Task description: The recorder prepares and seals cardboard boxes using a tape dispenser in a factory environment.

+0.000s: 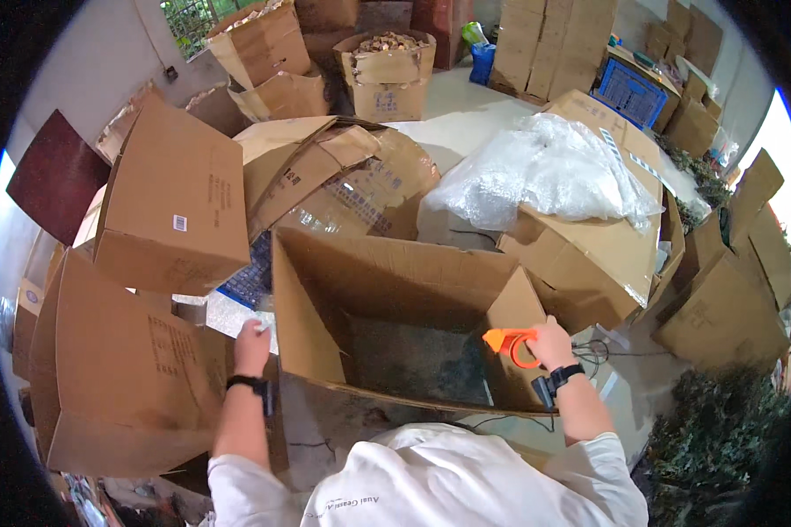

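Observation:
A large open-topped cardboard box [448, 263] stands right in front of me. Its inside is dark, and I cannot tell whether its bottom is closed. At the box's right wall, my right hand [551, 344] is closed around an orange tape dispenser [511, 344], which reaches over the box opening. My left hand [252, 348] is beside the box's left wall, its fingers curled together. Something pale shows at its fingertips, too small to make out. Close to that hand stands another brown carton [132, 369].
A tall carton [171, 193] leans at the left. Flattened cardboard [351, 184] lies beyond the box. Clear bubble wrap [536, 171] covers a carton at the right. Dark green artificial foliage [716, 430] lies at the lower right, and black cables [593, 351] run across the floor.

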Demonstrator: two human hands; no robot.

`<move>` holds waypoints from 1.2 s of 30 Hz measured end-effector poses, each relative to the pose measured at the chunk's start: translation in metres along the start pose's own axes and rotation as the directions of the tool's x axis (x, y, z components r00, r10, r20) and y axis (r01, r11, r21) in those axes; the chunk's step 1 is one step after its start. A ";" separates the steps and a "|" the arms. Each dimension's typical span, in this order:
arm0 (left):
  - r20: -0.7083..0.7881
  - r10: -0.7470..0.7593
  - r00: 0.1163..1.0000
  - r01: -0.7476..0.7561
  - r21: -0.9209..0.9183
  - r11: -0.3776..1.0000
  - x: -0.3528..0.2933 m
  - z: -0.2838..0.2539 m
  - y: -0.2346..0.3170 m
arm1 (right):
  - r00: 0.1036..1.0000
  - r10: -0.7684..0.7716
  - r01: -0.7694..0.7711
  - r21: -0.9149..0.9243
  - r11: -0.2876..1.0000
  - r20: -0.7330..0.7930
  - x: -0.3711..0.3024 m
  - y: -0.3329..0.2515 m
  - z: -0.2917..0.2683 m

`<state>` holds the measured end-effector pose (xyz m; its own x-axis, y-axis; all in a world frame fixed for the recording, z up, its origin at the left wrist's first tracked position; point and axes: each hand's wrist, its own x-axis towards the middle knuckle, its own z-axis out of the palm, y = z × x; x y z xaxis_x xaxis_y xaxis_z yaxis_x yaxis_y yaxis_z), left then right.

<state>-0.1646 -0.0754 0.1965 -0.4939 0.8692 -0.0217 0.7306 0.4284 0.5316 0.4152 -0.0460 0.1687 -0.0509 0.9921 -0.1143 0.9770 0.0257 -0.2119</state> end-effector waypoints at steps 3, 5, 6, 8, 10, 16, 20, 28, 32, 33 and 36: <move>0.012 -0.076 0.997 0.077 -0.248 0.966 0.013 0.073 0.021 | 0.990 0.126 -0.129 -0.054 0.990 -0.055 -0.019 0.013 0.004; 0.039 -0.017 0.999 0.009 0.195 0.981 0.040 0.099 -0.075 | 1.000 0.012 -0.013 -0.046 0.999 -0.029 -0.011 -0.008 0.019; 0.115 0.024 0.993 -0.048 0.214 0.976 0.050 0.108 -0.075 | 1.000 0.015 -0.016 -0.058 0.998 -0.028 -0.016 -0.005 0.020; 0.175 0.048 0.983 -0.088 0.228 0.970 0.056 0.110 -0.088 | 0.999 0.036 -0.038 -0.063 0.997 -0.040 -0.022 -0.013 0.026; 0.203 0.109 0.973 -0.126 0.074 0.989 0.041 0.121 -0.007 | 0.976 0.210 -0.215 -0.101 0.971 -0.059 -0.040 0.017 0.012; 0.224 0.164 0.961 -0.183 0.067 0.981 0.009 0.016 -0.004 | 0.937 0.304 -0.307 0.013 0.952 -0.171 -0.025 0.028 0.001; 0.275 0.141 0.951 -0.179 0.118 0.977 -0.003 -0.025 -0.025 | 0.923 0.298 -0.292 0.062 0.954 -0.244 0.005 0.017 -0.011; 0.269 -0.020 0.963 -0.021 0.148 0.989 -0.023 -0.062 -0.041 | 0.929 0.239 -0.222 0.092 0.971 -0.281 0.056 -0.030 -0.006; 0.194 0.139 0.971 -0.156 0.079 0.985 -0.025 -0.045 -0.073 | 0.947 0.207 -0.194 0.077 0.978 -0.246 0.074 -0.049 0.015; 0.179 0.131 0.975 -0.148 0.087 0.985 -0.030 -0.031 -0.077 | 0.944 0.212 -0.197 0.083 0.977 -0.251 0.071 -0.051 0.017; 0.135 0.133 0.982 -0.149 0.113 0.982 -0.028 -0.023 -0.066 | 0.963 0.223 -0.228 -0.019 0.973 -0.151 0.066 -0.062 0.020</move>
<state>-0.2096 -0.1339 0.1815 -0.3237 0.9439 -0.0651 0.8445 0.3193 0.4299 0.3476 0.0152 0.1549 0.2002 0.9797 -0.0113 0.9665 -0.1994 -0.1618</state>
